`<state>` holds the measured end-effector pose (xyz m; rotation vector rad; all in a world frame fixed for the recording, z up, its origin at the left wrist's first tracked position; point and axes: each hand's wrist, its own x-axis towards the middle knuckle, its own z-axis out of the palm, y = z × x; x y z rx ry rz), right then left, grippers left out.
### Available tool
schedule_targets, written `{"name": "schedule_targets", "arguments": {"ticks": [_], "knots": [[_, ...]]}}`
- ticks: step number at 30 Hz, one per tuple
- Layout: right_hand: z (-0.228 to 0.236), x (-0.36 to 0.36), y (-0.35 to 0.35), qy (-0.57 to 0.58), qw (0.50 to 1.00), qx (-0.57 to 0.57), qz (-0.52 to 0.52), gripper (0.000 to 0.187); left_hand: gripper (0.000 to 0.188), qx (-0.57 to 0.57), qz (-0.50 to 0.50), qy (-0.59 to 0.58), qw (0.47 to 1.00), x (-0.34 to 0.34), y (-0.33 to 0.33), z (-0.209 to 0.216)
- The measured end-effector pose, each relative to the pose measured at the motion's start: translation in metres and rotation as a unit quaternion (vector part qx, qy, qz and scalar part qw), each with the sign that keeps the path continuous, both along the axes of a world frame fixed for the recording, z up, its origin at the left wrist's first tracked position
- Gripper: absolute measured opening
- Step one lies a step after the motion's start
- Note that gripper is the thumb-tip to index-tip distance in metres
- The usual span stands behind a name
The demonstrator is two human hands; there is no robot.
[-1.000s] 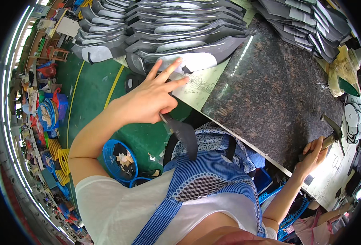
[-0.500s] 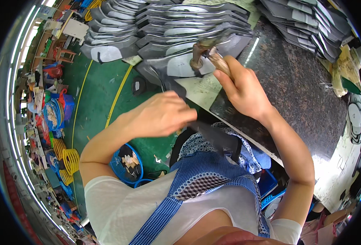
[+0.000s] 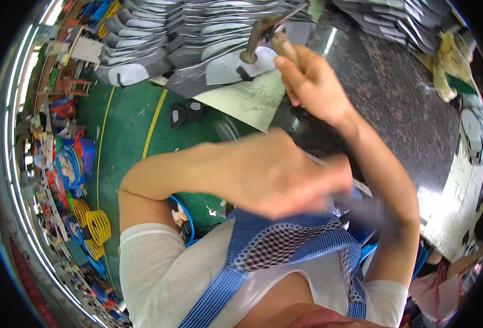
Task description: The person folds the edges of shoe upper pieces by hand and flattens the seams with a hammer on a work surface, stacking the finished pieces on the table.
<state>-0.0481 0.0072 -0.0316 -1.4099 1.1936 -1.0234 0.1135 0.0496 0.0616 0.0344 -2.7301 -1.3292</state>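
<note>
The head of the hammer (image 3: pixel 258 36) was made of dull metal, its handle (image 3: pixel 284 47) of smooth wood. The speckled dark worktop (image 3: pixel 397 104) was finished to a glossy, stone-like polish, while the stacked grey pieces (image 3: pixel 191 54) were faced in smooth, mostly matt sheet. The apron (image 3: pixel 271 246) was woven of checked cloth, and the yellow basket (image 3: pixel 97 225) was moulded in plastic.

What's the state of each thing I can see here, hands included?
Right hand: closed around the hammer's handle
Hammer: held, head at the nearest grey piece; contact unclear
Left hand: motion-blurred, grip hard to tell
Grey pieces: overlapping in rows
Dark slab: lying flat, shiny
Blue basket: partly hidden, scraps inside
Apron: worn
</note>
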Motion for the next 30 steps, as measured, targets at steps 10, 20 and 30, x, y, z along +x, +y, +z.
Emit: {"name": "schedule_targets", "arguments": {"ticks": [10, 20, 30], "knots": [[0.014, -0.128, 0.170, -0.193, 0.974, 0.009, -0.117, 0.087, 0.025, -0.205, 0.085, 0.056, 0.973, -0.055, -0.014, -0.044], [0.018, -0.144, 0.236, 0.162, 0.871, 0.048, -0.460, 0.018, 0.018, 0.031, 0.017, -0.013, 0.999, -0.179, -0.029, -0.094], [0.024, -0.166, 0.241, 0.268, 0.913, 0.055, -0.302, 0.016, 0.016, 0.011, 0.082, -0.009, 0.997, -0.198, -0.031, -0.107]]}}
